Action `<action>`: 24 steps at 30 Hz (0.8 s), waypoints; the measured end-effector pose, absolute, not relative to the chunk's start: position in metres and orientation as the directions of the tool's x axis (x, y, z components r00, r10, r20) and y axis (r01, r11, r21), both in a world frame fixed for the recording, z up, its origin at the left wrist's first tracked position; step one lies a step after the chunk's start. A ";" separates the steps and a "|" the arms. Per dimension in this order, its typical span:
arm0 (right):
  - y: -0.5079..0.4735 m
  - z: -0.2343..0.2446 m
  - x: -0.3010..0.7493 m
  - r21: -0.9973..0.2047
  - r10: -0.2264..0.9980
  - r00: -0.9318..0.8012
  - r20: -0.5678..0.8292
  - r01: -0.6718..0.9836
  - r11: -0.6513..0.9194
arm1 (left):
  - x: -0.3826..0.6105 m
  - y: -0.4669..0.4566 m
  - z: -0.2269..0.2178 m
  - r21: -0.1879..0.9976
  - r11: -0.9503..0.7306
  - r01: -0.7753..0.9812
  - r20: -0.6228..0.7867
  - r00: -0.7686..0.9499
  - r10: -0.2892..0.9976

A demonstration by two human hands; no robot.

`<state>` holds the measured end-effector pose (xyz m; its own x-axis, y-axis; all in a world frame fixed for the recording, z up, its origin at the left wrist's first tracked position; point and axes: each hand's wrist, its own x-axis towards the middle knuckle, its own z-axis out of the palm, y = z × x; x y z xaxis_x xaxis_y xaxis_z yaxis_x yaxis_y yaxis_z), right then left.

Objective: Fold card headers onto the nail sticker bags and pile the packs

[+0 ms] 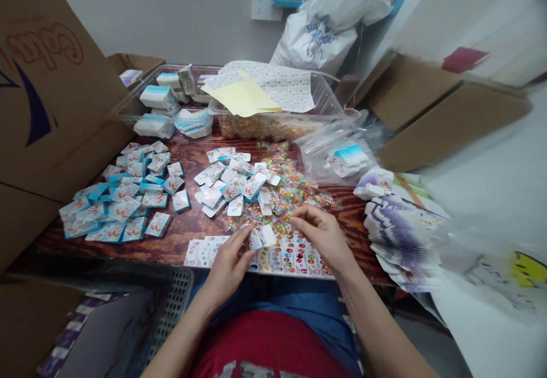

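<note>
My left hand (228,264) pinches a small white-and-blue folded card (261,235) just above a sticker sheet (290,257) at the table's near edge. My right hand (322,235) hovers to the right of the card with its fingers curled together over small clear bags of colourful beads (294,193); what it pinches, if anything, I cannot make out. A loose pile of the same small cards (233,181) lies just beyond my hands. A larger pile of blue cards (123,196) is spread on the left of the wooden table (188,233).
A clear tub (329,105) with beads and yellow and white sheets stands at the back, another tub with card stacks (158,105) to its left. Purple card stacks (397,235) lie right. Cardboard boxes (51,93) flank the table. A dark plastic basket (171,304) sits near left.
</note>
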<state>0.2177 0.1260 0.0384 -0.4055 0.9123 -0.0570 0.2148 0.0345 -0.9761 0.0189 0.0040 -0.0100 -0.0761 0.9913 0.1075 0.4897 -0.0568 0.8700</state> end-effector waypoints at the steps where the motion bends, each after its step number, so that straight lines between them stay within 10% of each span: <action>1: 0.118 0.048 0.213 -0.980 0.884 -0.464 -0.062 0.194 0.033 | 0.019 0.003 -0.010 0.871 -0.049 0.488 0.099 -0.076 0.992; 24: 0.079 0.076 0.214 -0.702 0.618 -0.784 -0.057 0.471 0.533 | 0.022 -0.003 0.001 0.865 -0.092 0.493 0.102 0.008 0.995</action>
<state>0.2135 0.0786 0.0760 -0.7840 0.6181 -0.0569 0.4714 0.5332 -0.7024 0.0215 -0.0026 0.0013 0.0078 0.9948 0.1016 0.4927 -0.0922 0.8653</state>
